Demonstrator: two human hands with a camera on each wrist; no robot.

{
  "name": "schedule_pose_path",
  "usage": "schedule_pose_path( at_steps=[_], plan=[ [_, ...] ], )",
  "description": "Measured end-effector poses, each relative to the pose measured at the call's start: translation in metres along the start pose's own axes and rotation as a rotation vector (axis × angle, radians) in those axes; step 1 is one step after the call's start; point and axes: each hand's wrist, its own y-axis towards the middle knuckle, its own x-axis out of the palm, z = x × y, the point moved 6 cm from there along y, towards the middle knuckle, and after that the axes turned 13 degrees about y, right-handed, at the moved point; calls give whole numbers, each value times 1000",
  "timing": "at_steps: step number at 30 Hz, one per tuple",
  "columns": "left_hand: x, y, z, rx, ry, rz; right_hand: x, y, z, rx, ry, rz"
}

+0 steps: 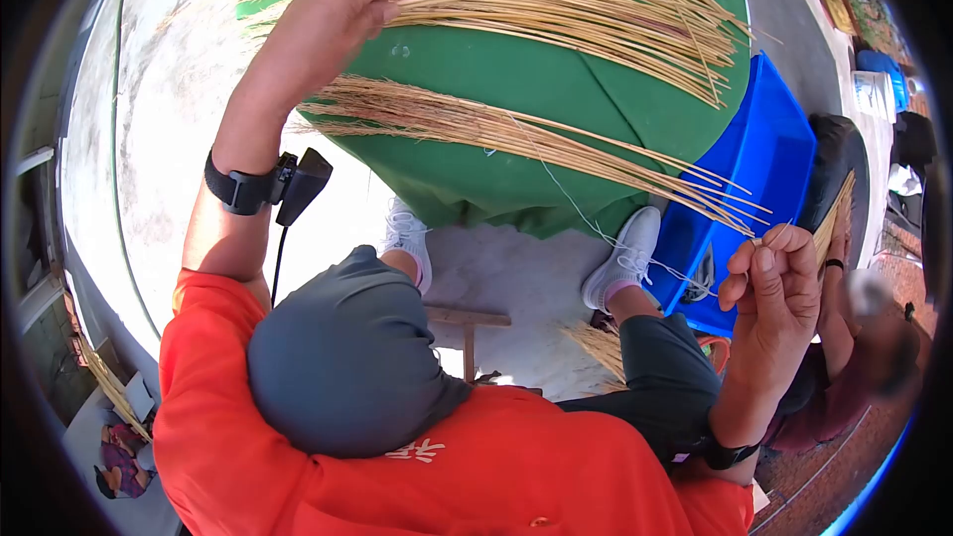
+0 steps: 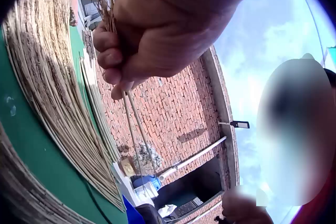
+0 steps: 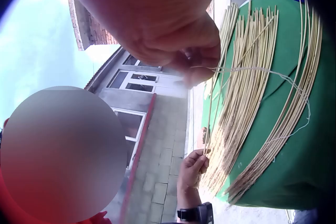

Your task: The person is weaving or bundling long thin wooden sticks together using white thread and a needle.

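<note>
My left hand (image 1: 333, 30) (image 2: 157, 29) grips thin straw stalks (image 2: 132, 124) near their feathery heads, above the green cloth (image 1: 476, 60). In the right wrist view, these stalks run from the left hand (image 3: 190, 174) up towards my right hand (image 3: 168, 29). The right hand (image 1: 779, 288) has thumb and fingers pinched together at the end of a white string (image 3: 252, 69); a small pale tip shows between them in the head view. The string loops down across a narrow bundle of stalks (image 1: 516, 139) lying on the cloth's near side. How many stalks are held is unclear.
A wide layer of stalks (image 1: 556, 0) covers the cloth's far side. A blue bin (image 1: 769, 139) stands right of the table, by a dark round seat (image 1: 844, 164). Another person's arm (image 1: 837, 318) is close to my right hand. A wooden stool (image 1: 467, 318) stands below.
</note>
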Motion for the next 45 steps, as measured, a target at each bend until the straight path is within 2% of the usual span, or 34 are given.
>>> schedule_pose_path(
  at_steps=[1, 3, 5, 6, 8, 9, 11, 14, 18, 27, 30, 32, 36, 39, 41, 43, 45],
  plan=[
    [4, 3, 13, 50, -261, -34, 3, 0, 2, -5, -6, 6],
    [16, 8, 54, 84, -709, -317, 8, -2, 18, 154, 34, 36],
    [32, 13, 96, 135, -936, -623, 8, -1, 28, 189, 50, 10],
    [35, 18, 111, 145, -950, -616, 11, 0, 34, 198, 125, 21],
    [51, 17, 140, 96, -1110, -851, 13, 3, 43, 223, 206, 32],
    [54, 18, 149, 112, -1121, -855, 15, 4, 48, 245, 218, 69],
    [63, 13, 165, 109, -1228, -973, 14, 6, 58, 291, 246, 100],
    [72, 4, 173, 56, -1348, -998, 12, 9, 64, 271, 255, 125],
    [78, -5, 177, 43, -1356, -1036, 14, 13, 62, 196, 272, 127],
    [92, -12, 181, 78, -1352, -1059, 20, 16, 66, 189, 269, 150],
    [97, -13, 182, 8, -1426, -1081, 20, 16, 64, 152, 267, 154],
    [100, -15, 183, -74, -1480, -1065, 18, 16, 65, 140, 275, 172],
    [108, -18, 183, -46, -1523, -948, 17, 16, 65, 139, 256, 181],
    [107, -15, 176, -50, -1466, -897, 14, 16, 68, 175, 240, 157],
    [105, -10, 167, -129, -1504, -786, 14, 13, 75, 325, 113, 109],
    [103, -9, 162, -140, -1501, -767, 18, 8, 76, 361, 75, 86],
    [104, -9, 160, -148, -1498, -754, 30, 5, 74, 419, 19, -14]
  ],
)
